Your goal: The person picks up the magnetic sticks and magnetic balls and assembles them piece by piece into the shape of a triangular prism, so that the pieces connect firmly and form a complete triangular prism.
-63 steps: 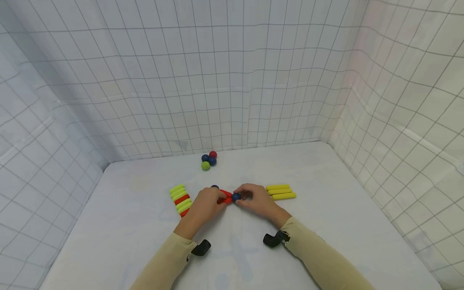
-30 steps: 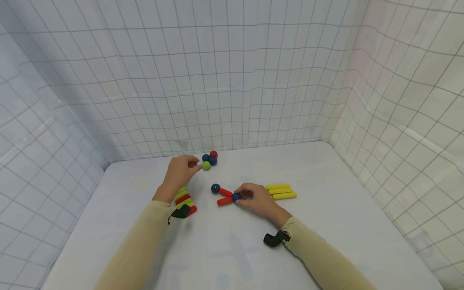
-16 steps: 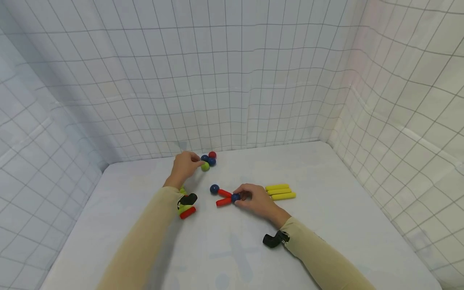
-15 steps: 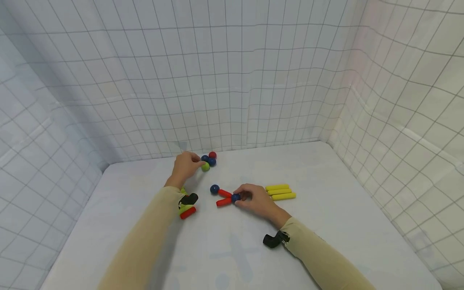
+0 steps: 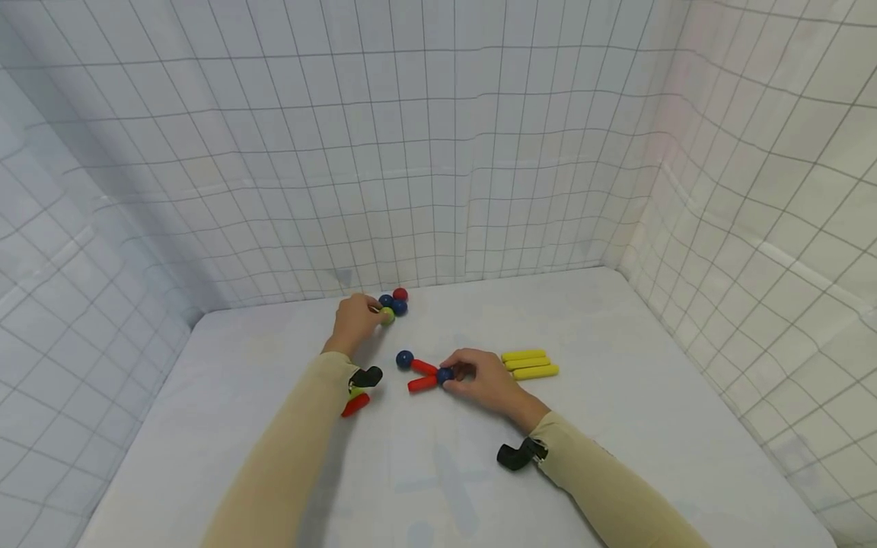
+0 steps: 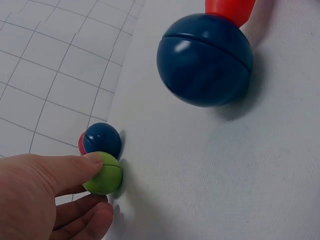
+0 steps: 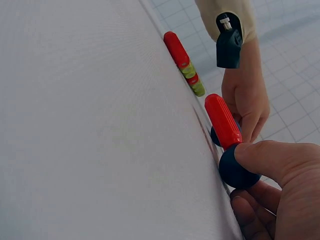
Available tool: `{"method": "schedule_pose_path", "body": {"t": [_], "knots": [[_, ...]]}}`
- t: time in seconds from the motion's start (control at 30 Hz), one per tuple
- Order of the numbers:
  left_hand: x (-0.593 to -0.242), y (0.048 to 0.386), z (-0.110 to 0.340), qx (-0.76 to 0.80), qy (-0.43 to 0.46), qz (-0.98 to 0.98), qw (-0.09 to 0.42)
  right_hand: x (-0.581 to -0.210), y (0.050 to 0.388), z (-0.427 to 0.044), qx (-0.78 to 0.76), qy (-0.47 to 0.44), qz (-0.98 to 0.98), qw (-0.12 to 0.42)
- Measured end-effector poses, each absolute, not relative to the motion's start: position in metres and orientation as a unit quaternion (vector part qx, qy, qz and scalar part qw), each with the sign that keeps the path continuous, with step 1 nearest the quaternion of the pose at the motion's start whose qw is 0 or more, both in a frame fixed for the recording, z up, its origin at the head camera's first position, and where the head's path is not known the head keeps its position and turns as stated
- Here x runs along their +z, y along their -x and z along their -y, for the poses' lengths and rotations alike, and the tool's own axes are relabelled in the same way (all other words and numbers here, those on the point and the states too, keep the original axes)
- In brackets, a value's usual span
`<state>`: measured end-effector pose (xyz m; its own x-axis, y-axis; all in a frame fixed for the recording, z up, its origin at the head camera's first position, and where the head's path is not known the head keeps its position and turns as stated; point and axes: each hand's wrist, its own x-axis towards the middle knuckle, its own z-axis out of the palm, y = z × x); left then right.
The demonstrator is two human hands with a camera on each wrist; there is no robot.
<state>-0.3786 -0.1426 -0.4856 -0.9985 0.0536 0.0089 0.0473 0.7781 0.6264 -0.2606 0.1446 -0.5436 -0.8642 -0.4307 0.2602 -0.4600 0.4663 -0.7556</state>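
My left hand is at the ball cluster near the back edge, pinching the green ball; in the left wrist view the thumb lies on the green ball. My right hand grips a blue ball between thumb and fingers. Two red sticks fan out leftward from that ball: the upper stick has another blue ball at its far end, the lower stick has a bare end. In the right wrist view my thumb presses on the held blue ball.
Two blue balls and a red ball touch near the green one. Three yellow sticks lie right of my right hand. A red stick and green sticks are partly under my left wrist. Gridded cloth walls surround the table.
My left hand has left the red sticks, moved to the balls at the back and taken hold of the green ball. The right hand has stayed on its blue ball.
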Motion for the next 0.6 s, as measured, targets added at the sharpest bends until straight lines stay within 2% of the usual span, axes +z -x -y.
{"method": "schedule_pose_path", "body": {"t": [0.33, 0.6], "knots": [[-0.478, 0.374, 0.148, 0.335, -0.048, -0.941, 0.023, -0.545, 0.262, -0.144, 0.449, -0.258, 0.855, 0.017], [-0.458, 0.358, 0.156, 0.337, -0.078, -0.938, 0.008, -0.545, 0.262, -0.144, 0.449, -0.259, 0.855, 0.014]]}}
